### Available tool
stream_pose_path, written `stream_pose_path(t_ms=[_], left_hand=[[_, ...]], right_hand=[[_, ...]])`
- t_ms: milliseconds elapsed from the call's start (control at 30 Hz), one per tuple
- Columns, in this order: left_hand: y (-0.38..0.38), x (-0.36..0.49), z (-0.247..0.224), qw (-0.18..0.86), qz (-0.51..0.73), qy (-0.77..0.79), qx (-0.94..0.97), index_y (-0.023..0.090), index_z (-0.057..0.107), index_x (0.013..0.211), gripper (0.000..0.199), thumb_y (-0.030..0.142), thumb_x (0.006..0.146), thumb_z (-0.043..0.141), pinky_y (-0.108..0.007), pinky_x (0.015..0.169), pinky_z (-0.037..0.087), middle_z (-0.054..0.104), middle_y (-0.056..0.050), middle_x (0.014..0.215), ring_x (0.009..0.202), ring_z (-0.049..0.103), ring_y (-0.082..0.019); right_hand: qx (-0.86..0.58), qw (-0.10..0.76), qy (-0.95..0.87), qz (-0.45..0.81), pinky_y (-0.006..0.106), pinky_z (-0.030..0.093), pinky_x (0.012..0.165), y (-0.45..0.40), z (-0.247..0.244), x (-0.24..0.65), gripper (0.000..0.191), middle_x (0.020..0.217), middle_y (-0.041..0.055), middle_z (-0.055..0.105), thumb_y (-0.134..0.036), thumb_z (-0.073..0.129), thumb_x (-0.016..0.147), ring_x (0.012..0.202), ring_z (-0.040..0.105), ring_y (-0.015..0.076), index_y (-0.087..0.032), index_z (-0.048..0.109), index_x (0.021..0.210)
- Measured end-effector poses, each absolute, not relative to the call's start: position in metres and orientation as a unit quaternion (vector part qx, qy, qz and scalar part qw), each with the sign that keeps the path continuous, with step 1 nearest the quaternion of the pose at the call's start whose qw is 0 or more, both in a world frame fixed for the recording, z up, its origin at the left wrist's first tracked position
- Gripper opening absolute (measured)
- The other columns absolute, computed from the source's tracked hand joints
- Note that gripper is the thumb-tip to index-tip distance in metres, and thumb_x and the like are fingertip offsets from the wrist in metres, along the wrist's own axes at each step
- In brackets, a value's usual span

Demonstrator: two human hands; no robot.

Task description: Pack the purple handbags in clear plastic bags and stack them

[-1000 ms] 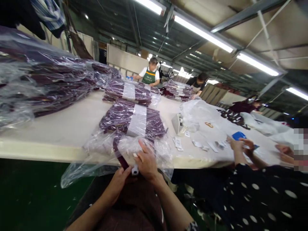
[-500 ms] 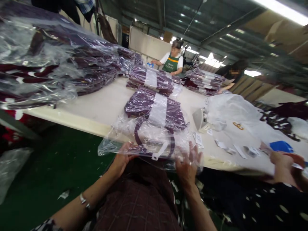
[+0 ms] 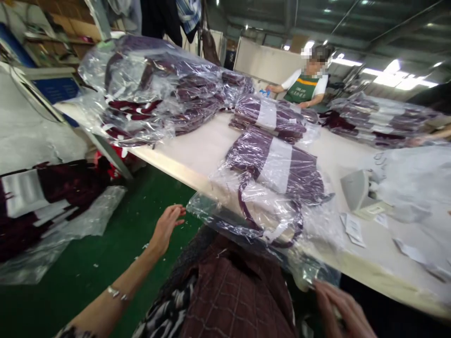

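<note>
A dark purple garment (image 3: pixel 244 152) with a white band of paper around it lies folded in a clear plastic bag (image 3: pixel 225 216). The bag's near end hangs over the table edge in front of me. A dark purple loop and a white tag show through the plastic. My left hand (image 3: pixel 167 230) is just left of the bag's near left corner, fingers stretched out and apart, holding nothing I can see. At the bag's near right corner, my right hand (image 3: pixel 343 307) has its fingertips closed on the plastic; part of this hand is cut off by the frame.
Bagged purple garments are piled on the table (image 3: pixel 197 136) at the left (image 3: pixel 148 89), beyond the garment (image 3: pixel 271 112) and at the right (image 3: pixel 380 117). A small white box (image 3: pixel 355 188) and paper tags (image 3: pixel 352 229) lie at right. Across the table stands a person in a green apron (image 3: pixel 305 89).
My view has swung left. My left hand has come off the bag's near edge to its left side. My right hand has moved down to the bag's right corner.
</note>
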State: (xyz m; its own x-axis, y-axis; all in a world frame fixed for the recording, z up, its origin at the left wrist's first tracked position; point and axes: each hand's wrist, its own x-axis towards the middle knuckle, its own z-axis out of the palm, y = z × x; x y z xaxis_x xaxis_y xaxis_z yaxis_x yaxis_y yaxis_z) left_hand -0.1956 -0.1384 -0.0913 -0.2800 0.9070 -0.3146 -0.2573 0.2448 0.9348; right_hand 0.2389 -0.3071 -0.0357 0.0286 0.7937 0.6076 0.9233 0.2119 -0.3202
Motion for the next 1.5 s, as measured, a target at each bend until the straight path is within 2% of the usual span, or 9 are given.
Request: stream_pose_path(t_ms=[167, 300, 433, 533, 600, 767, 967, 1233, 1500], left_hand=[[-0.094, -0.186, -0.066, 0.559, 0.457, 0.553, 0.416, 0.016, 0.070, 0.108, 0.059, 0.062, 0.071, 0.076, -0.033, 0.082, 0.054, 0.076, -0.010, 0.107, 0.102, 0.069, -0.026], [-0.094, -0.190, -0.066, 0.533, 0.430, 0.574, 0.448, 0.017, 0.066, 0.075, 0.043, 0.058, 0.067, 0.075, -0.028, 0.064, 0.049, 0.066, 0.000, 0.061, 0.061, 0.061, -0.016], [-0.104, -0.202, -0.052, 0.533, 0.428, 0.569, 0.457, 0.019, 0.059, 0.067, 0.041, 0.058, 0.075, 0.069, -0.026, 0.062, 0.046, 0.059, 0.002, 0.054, 0.054, 0.055, -0.013], [-0.105, -0.201, -0.024, 0.547, 0.429, 0.528, 0.488, 0.020, 0.052, 0.061, 0.044, 0.056, 0.084, 0.063, -0.024, 0.059, 0.044, 0.053, 0.004, 0.051, 0.051, 0.050, -0.012], [-0.102, -0.194, 0.002, 0.547, 0.428, 0.493, 0.525, 0.019, 0.052, 0.062, 0.044, 0.054, 0.087, 0.062, -0.023, 0.056, 0.041, 0.053, 0.003, 0.053, 0.052, 0.048, -0.011], [-0.068, -0.166, 0.062, 0.452, 0.389, 0.380, 0.707, 0.017, 0.067, 0.073, 0.033, 0.043, 0.093, 0.063, -0.024, 0.066, 0.046, 0.064, 0.000, 0.069, 0.067, 0.057, -0.014], [0.045, -0.139, 0.056, 0.345, 0.339, 0.310, 0.818, 0.024, 0.063, 0.135, 0.044, 0.039, 0.094, 0.064, -0.037, 0.108, 0.044, 0.065, -0.007, 0.137, 0.125, 0.058, -0.023], [0.119, -0.104, 0.019, 0.222, 0.219, 0.370, 0.875, 0.019, 0.074, 0.080, 0.018, 0.028, 0.088, 0.062, -0.032, 0.085, 0.045, 0.073, -0.005, 0.083, 0.087, 0.063, -0.022], [0.115, -0.065, 0.039, 0.107, 0.203, 0.388, 0.893, 0.021, 0.073, 0.085, 0.014, 0.031, 0.090, 0.064, -0.036, 0.089, 0.042, 0.073, -0.004, 0.090, 0.091, 0.063, -0.024]], right_hand=[[-0.483, 0.376, -0.789, -0.048, 0.043, 0.052, 0.107, -0.162, 0.052, 0.131, 0.030, 0.128, 0.0092, 0.072, -0.027, 0.053, 0.103, 0.123, 0.066, 0.0243, -0.023, 0.070, 0.128], [-0.418, 0.235, -0.878, 0.009, 0.058, 0.025, 0.127, -0.099, 0.023, 0.050, 0.075, 0.162, 0.0187, 0.040, -0.052, 0.060, 0.097, 0.155, 0.029, 0.0327, -0.010, 0.040, 0.157], [-0.416, 0.127, -0.898, 0.074, 0.060, 0.021, 0.127, -0.093, -0.021, 0.028, 0.101, 0.161, 0.0231, 0.039, -0.065, 0.074, 0.081, 0.153, 0.030, 0.0376, -0.005, 0.041, 0.155], [-0.431, 0.190, -0.879, 0.079, 0.060, 0.025, 0.126, -0.107, -0.022, 0.021, 0.116, 0.162, 0.0240, 0.037, -0.065, 0.083, 0.071, 0.153, 0.030, 0.0384, -0.005, 0.035, 0.158], [-0.436, 0.271, -0.855, 0.076, 0.057, 0.034, 0.122, -0.115, -0.008, 0.011, 0.109, 0.159, 0.0232, 0.043, -0.057, 0.084, 0.075, 0.150, 0.037, 0.0366, -0.007, 0.034, 0.158], [-0.472, 0.447, -0.743, 0.158, 0.036, 0.057, 0.088, -0.097, 0.031, 0.014, 0.020, 0.100, 0.0079, 0.075, -0.026, 0.054, 0.098, 0.093, 0.070, 0.0218, -0.021, 0.070, 0.110], [-0.562, 0.542, -0.467, 0.414, 0.030, 0.055, 0.061, -0.044, 0.058, 0.091, 0.024, 0.076, 0.0010, 0.070, -0.042, 0.071, 0.082, 0.069, 0.067, 0.0181, -0.020, 0.069, 0.089], [-0.608, 0.517, -0.346, 0.494, 0.027, 0.053, 0.055, 0.000, 0.023, 0.161, 0.033, 0.062, -0.0024, 0.063, -0.036, 0.083, 0.054, 0.056, 0.059, 0.0143, -0.019, 0.063, 0.074], [-0.748, 0.279, -0.532, 0.282, 0.025, 0.048, 0.062, 0.016, 0.036, 0.186, 0.016, 0.077, 0.0025, 0.073, -0.029, 0.058, 0.086, 0.071, 0.067, 0.0173, -0.021, 0.069, 0.077]])
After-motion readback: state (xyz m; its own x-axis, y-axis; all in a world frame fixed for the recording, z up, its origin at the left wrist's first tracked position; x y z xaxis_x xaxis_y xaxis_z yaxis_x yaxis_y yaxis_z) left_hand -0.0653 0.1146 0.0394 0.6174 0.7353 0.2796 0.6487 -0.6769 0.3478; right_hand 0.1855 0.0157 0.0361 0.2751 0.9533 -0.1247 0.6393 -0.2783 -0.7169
